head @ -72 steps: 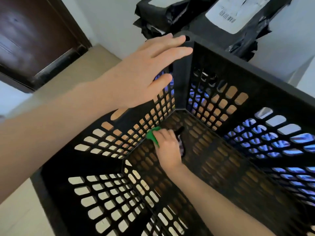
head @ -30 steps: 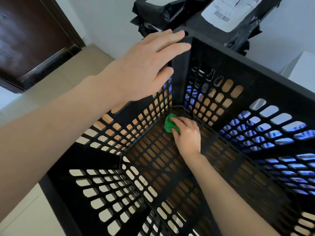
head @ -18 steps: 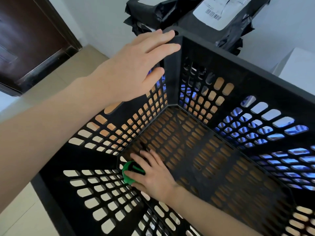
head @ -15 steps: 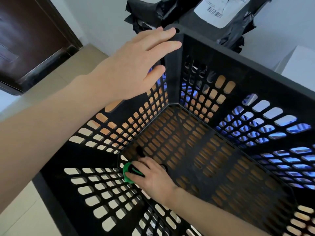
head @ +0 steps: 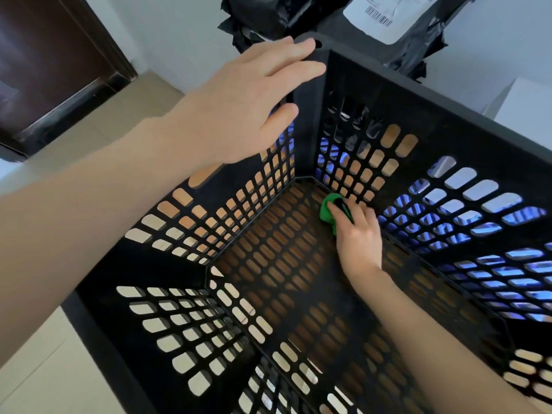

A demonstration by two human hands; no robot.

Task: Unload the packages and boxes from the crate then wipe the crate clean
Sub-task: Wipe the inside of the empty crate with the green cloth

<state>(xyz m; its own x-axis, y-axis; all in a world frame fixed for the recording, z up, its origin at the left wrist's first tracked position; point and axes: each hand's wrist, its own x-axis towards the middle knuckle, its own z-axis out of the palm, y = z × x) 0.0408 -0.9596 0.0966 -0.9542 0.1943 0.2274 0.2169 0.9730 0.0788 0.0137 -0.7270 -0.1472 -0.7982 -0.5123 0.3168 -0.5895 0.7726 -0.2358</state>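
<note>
The black slotted crate [head: 466, 121] fills the view and has nothing in it but my arm. My right hand [head: 357, 234] is down on the crate floor near the far corner, shut on a green cloth [head: 327, 212] that it presses onto the bottom. My left hand [head: 239, 106] lies flat over the rim at the far corner, fingers spread and bent over the edge. Black plastic packages [head: 397, 28], one with a white barcode label, lie outside just beyond that corner.
A dark wooden door [head: 44, 55] stands at the upper left above a beige tiled floor [head: 38, 383]. A white wall runs behind the packages. A white box edge [head: 525, 106] shows at the right.
My right hand has swept the green cloth from the near left corner of the crate floor back to the far corner. My left hand has stayed on the rim.
</note>
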